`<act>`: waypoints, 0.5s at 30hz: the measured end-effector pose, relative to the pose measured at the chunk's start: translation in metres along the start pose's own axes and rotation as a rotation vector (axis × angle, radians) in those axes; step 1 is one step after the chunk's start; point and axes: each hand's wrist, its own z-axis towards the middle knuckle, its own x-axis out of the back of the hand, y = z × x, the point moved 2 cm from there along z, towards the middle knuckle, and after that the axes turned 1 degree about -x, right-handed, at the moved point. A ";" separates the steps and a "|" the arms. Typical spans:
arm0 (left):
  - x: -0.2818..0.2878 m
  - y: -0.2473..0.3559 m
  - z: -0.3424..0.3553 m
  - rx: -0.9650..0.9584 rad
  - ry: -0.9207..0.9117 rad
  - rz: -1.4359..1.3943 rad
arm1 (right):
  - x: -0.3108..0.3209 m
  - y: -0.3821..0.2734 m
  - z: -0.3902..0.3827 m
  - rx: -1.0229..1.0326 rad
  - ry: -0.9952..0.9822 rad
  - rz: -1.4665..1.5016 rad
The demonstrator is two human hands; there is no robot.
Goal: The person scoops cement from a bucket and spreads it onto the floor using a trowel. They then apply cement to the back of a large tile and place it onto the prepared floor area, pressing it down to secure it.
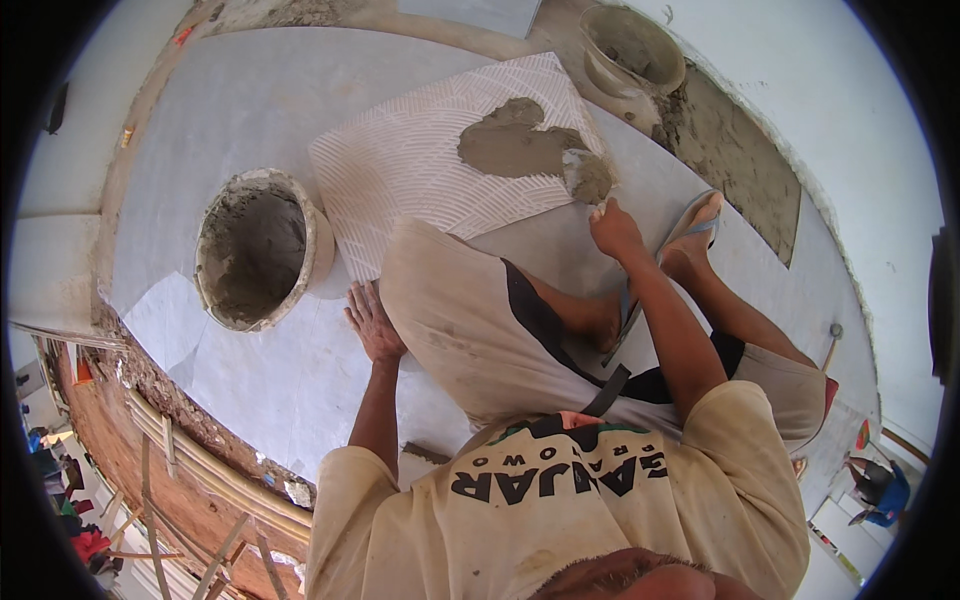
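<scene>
My right hand (615,230) is closed around the handle of a trowel (578,160), whose blade is coated in grey mortar. The blade rests at the right edge of a large tile (390,160) lying with its ridged back upward. A wet mound of mortar (515,145) covers part of that back, beside the trowel. Below the tile's lower left corner, my left hand (372,322) lies with fingers extended on the grey floor, close to my knee. To its left stands a bucket (318,240) with mortar inside, its rim crusted.
A second mortar bucket (600,75) stands at the far right, beside a strip of grey mortar (740,150) along the white wall. A mallet (833,340) lies on the right. Beyond the floor's left edge are bamboo poles (215,465). My sandalled foot (692,228) is near the trowel.
</scene>
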 end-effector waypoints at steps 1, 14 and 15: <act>-0.001 -0.001 -0.003 0.023 -0.024 -0.001 | -0.002 0.005 -0.003 -0.011 -0.035 0.009; -0.011 -0.004 -0.004 -0.006 -0.065 0.204 | -0.016 0.047 -0.028 -0.096 0.036 0.193; -0.013 -0.004 -0.004 -0.010 -0.063 0.229 | -0.015 0.045 -0.026 -0.101 0.072 0.193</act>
